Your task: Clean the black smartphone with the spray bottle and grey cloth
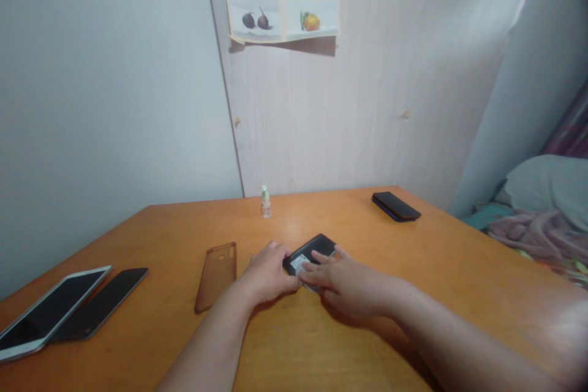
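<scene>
A dark smartphone (324, 246) lies at an angle on the wooden table (294, 349). My left hand (271, 272) grips its left end, with the fingers curled along the edge. Across its surface my right hand (344, 282) rests with fingers spread. Under and beside those fingertips shows a small whitish patch (299, 262) with print-like marks; whether it is a label, film or wipe I cannot tell. A see-through brownish phone case (218, 275) lies just left of my left hand.
A white-framed tablet (50, 312) partly overlaps a dark flat device (103, 306) at the left. A small clear bottle (266, 203) stands near the back edge. Another dark phone (395, 206) lies back right. Bedding (546, 196) is beyond the table's right edge; walls close the back.
</scene>
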Demonstrator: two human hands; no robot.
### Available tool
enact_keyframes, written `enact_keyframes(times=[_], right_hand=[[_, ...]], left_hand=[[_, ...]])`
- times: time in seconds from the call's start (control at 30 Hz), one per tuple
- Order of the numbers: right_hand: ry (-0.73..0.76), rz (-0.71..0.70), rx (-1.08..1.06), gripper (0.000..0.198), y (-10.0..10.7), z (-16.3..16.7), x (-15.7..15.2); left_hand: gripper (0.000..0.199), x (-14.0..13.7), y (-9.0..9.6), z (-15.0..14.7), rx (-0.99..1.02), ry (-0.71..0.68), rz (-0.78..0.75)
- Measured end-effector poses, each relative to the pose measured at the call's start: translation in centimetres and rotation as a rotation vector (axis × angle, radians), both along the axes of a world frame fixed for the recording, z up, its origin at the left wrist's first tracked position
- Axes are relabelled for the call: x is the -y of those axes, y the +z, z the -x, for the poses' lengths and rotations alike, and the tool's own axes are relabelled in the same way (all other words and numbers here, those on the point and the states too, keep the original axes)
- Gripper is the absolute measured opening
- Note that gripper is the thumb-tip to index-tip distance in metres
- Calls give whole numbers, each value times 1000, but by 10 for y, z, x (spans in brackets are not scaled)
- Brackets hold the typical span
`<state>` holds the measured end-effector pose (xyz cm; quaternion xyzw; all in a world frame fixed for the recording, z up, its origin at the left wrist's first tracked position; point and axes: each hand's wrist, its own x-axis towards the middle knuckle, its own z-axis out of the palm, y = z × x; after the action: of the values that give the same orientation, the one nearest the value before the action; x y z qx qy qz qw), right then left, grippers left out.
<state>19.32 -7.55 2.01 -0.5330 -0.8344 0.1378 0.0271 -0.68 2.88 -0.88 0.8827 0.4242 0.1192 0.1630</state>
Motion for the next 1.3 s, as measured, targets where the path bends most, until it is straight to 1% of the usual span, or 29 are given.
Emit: enact_keyframes(times=[0.03, 0.13, 0.17, 0.2, 0.23, 0.33, 0.37, 0.4, 0.43, 0.57, 0.6, 0.63, 0.7, 0.77, 0.8, 0.83, 0.87, 0.97, 1.0, 1.03, 1.07, 1.17, 1.2, 1.23, 1.27, 1.3], right_hand=[[-27, 3, 10, 55, 2, -1, 0], [-211, -22, 67, 46, 6, -7, -2], [-252, -34, 76, 45, 6, -8, -2], [-261, -39, 76, 45, 6, -8, -2], [-237, -35, 66, 47, 6, -7, -1], [-76, 0, 12, 56, 2, -2, 2], [-50, 9, 4, 58, 1, -2, 2], [-58, 7, 5, 57, 0, -4, 1], [-103, -4, 19, 55, -1, -6, -1], [-411, -74, 131, 44, -3, -17, -13], [-444, -93, 144, 43, -3, -16, -14], [-438, -110, 137, 43, -4, -13, -14], [-314, -120, 72, 43, -5, -4, -11], [-136, -76, -21, 44, -5, 5, -7], [-76, -45, -54, 45, -4, 6, -6], [-59, -22, -68, 46, -4, 6, -6], [-93, -22, -62, 46, -4, 4, -7], [-345, -95, 26, 50, -4, -5, -13], [-398, -115, 44, 51, -5, -6, -14], [-403, -117, 45, 52, -5, -6, -14], [-362, -104, 27, 51, -5, -3, -14], [-118, -26, -76, 50, -5, 9, -9], [-63, -10, -100, 51, -5, 12, -8], [-44, -5, -111, 51, -5, 13, -8], [-64, -12, -108, 51, -6, 13, -9], [-121, -29, -92, 51, -7, 10, -11]], left_hand=[[45, 1, 1, 0, -4, 2, 6], [44, 2, 4, 0, -3, 2, 22], [43, 2, 4, 0, 0, -1, 27], [43, 2, 4, 0, 4, -1, 28], [43, 2, 3, 0, 10, -2, 27], [44, 1, 1, 0, 23, -1, 21], [44, 0, 0, 0, 26, -1, 20], [44, 0, -1, 0, 27, -4, 18], [43, 0, -1, 0, 25, -7, 19], [42, -2, -2, 0, 31, -18, 23], [42, -3, -3, 0, 35, -21, 24], [42, -3, -3, 0, 39, -21, 25], [43, -3, -4, 1, 45, -22, 27], [43, -2, -4, 1, 50, -23, 30], [43, -2, -4, 1, 51, -22, 32], [42, -1, -4, 1, 51, -21, 35], [41, -1, -3, 1, 52, -21, 39], [39, 0, -1, 0, 61, -24, 46], [39, 0, -1, 0, 61, -23, 46], [39, 0, -1, 0, 60, -22, 46], [40, 0, 0, 0, 57, -20, 45], [44, 0, 0, 0, 53, -17, 41], [46, 0, 0, 0, 55, -16, 37], [47, 0, 0, 0, 57, -15, 34], [48, 0, 0, 0, 58, -12, 31], [48, 0, -1, -1, 56, -9, 31]])
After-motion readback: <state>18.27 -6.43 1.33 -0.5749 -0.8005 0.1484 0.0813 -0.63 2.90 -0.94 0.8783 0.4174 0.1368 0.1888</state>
